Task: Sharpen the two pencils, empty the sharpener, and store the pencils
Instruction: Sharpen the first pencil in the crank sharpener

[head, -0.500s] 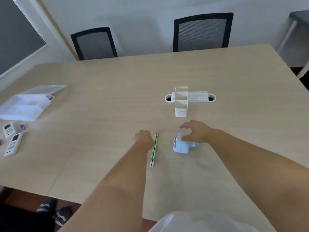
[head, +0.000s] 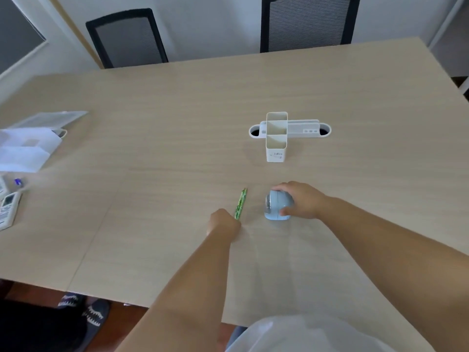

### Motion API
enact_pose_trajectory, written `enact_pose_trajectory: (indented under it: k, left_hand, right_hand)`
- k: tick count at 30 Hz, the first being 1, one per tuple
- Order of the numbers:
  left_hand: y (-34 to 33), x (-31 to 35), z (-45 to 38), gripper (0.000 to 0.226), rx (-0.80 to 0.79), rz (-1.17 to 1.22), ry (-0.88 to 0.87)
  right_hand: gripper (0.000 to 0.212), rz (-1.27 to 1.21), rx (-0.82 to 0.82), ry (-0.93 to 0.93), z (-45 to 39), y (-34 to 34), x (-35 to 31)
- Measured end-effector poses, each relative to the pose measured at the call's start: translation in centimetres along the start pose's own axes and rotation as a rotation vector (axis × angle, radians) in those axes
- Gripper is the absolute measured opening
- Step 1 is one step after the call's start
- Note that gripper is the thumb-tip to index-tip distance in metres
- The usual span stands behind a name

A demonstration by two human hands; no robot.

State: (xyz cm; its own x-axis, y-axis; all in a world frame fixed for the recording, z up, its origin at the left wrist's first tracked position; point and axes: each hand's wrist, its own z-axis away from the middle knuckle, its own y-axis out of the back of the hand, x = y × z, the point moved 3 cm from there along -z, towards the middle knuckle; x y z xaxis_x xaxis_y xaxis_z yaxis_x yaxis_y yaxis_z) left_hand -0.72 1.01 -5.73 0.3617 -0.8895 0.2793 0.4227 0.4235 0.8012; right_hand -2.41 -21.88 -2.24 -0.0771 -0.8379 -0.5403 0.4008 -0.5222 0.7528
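Observation:
Two green pencils (head: 240,202) lie side by side on the wooden table (head: 157,138), pointing away from me. My left hand (head: 222,223) is closed over their near ends. To the right, a light blue sharpener (head: 275,203) lies on the table with my right hand (head: 300,199) wrapped around it, thumb on the near side, fingers over the top. A white pen holder (head: 276,138) with two open compartments stands farther back, empty as far as I can see.
A white cable outlet (head: 305,129) is set in the table behind the holder. At the left edge lie white paper bags (head: 28,146) and remote controls (head: 9,207). Two black mesh chairs (head: 127,36) stand at the far side.
My left hand slid back toward the near ends of the pencils and closed on them. My right hand settled lower over the sharpener and gripped it.

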Motion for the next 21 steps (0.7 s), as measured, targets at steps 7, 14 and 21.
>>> enact_pose_trajectory:
  k: [7,14,21]
  left_hand:
    - [0.6,-1.3,-0.5,0.032,-0.064,0.141,0.055]
    - [3.0,-3.6,1.1,0.008,0.127,0.384,-0.218]
    - [3.9,-5.0,1.2,0.014,0.126,0.155,-0.457]
  right_hand:
    - [0.067,-0.042,0.020,-0.017,0.2,-0.4,0.2]
    - [0.068,-0.052,0.033,-0.014,0.4,-0.5,0.0]
    - [0.068,-0.037,0.037,-0.027,0.4,-0.6,-0.1]
